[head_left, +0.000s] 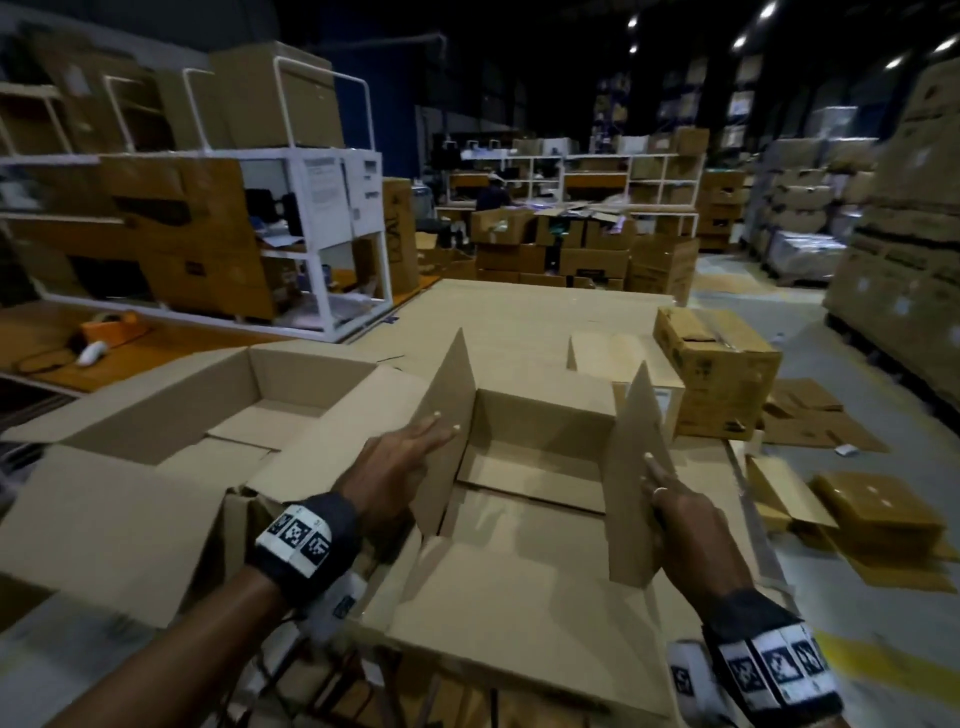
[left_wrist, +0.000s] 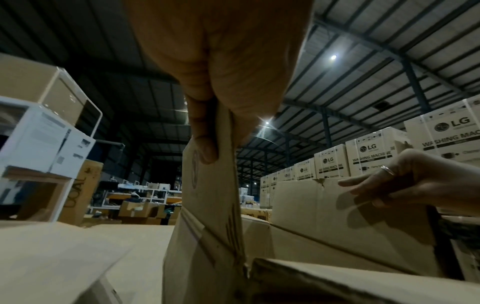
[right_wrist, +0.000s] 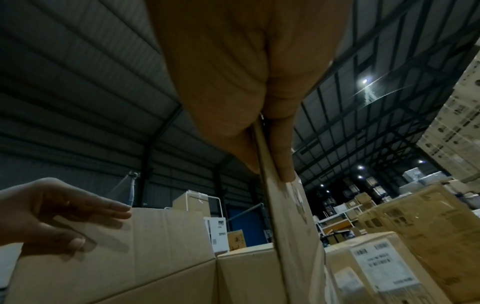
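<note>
You stood over an open box (head_left: 535, 467) of plain brown cardboard, which sat directly in front of you on a spread of flattened cardboard. Its two side flaps stood upright. Your left hand (head_left: 395, 467) pinched the left flap (head_left: 447, 415): the fingers lay nearly straight along its outer face and the thumb pressed the other face. Your right hand (head_left: 685, 519), with a ring (head_left: 658, 489) on one finger, pinched the right flap (head_left: 636, 467) in the same way, close to its upper edge. A round printed mark showed faintly on the left flap, too dim to read.

A larger open carton (head_left: 171, 415) lay just beside the box on your left. A sealed carton (head_left: 722, 374) stood to the right beyond it, its print too blurred to read. Farther right, stacked white cartons (left_wrist: 371, 156) read "LG" and "WASHING MACHINE". A wrapped carton (right_wrist: 374, 265) near your right wrist carried a white barcode label whose text was unreadable. Both wristbands bore black-and-white square markers.
</note>
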